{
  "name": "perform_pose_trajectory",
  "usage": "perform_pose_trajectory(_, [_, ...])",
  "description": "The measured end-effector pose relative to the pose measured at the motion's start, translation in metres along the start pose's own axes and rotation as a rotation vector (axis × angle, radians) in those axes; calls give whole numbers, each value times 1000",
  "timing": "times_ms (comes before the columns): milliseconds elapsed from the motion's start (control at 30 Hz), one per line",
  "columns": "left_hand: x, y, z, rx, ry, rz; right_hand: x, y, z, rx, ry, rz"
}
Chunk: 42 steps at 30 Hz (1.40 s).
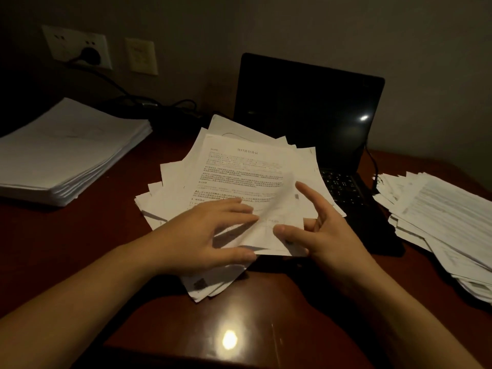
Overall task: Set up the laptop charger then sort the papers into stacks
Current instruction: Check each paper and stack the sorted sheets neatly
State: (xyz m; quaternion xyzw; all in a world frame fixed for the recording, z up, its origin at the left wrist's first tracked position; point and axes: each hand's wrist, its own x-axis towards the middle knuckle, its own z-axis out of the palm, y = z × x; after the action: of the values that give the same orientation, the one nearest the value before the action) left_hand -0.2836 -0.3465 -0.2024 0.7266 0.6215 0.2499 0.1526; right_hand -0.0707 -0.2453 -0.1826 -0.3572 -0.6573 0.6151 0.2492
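Observation:
A loose, fanned pile of printed papers (239,169) lies in the middle of the desk, partly over the open black laptop (306,102). My left hand (213,235) lies on the near part of the pile, fingers on top of the lifted top sheet and thumb under its lower edge, pinching it. My right hand (327,230) is at the sheet's right edge with fingers spread and the thumb touching the paper. The charger plug (90,54) sits in the wall socket, and its black cable (149,103) runs along the desk behind the papers. Another cable (372,158) enters the laptop's right side.
A neat stack of blank white sheets (69,153) lies at the left of the dark wooden desk (80,249). A messier stack of printed pages (442,222) spreads at the right. A second wall plate (141,55) is next to the socket. The room is dim.

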Motion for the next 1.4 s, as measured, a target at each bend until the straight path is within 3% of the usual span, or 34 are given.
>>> perform_pose_trajectory(200, [-1, -2, -4, -453, 74, -75, 5, 9, 4, -71, 68, -70])
perform_pose_trajectory(300, [-2, -2, -4, -349, 224, -58, 1, 5, -7, 26, 15, -16])
perform_pose_trajectory(433, [-4, -1, -7, -267, 297, -33, 0, 1, -12, 77, -24, 9])
perform_pose_trajectory(600, [-2, -7, 2, -259, 139, -48, 5, 5, -2, -27, 11, -38])
perform_pose_trajectory(867, [-2, -5, 1, -317, 395, -35, 1, 6, -12, 11, 20, -16])
perform_pose_trajectory(1067, [-4, -5, 4, -226, 209, 26, 3, 0, -6, 176, 26, -41])
perform_pose_trajectory(1167, [-1, -8, 6, -169, 261, 23, 4, 0, -4, 243, 17, -36])
perform_pose_trajectory(1400, [0, -10, -4, -265, 370, -151, -1, 10, -13, 253, 200, 122])
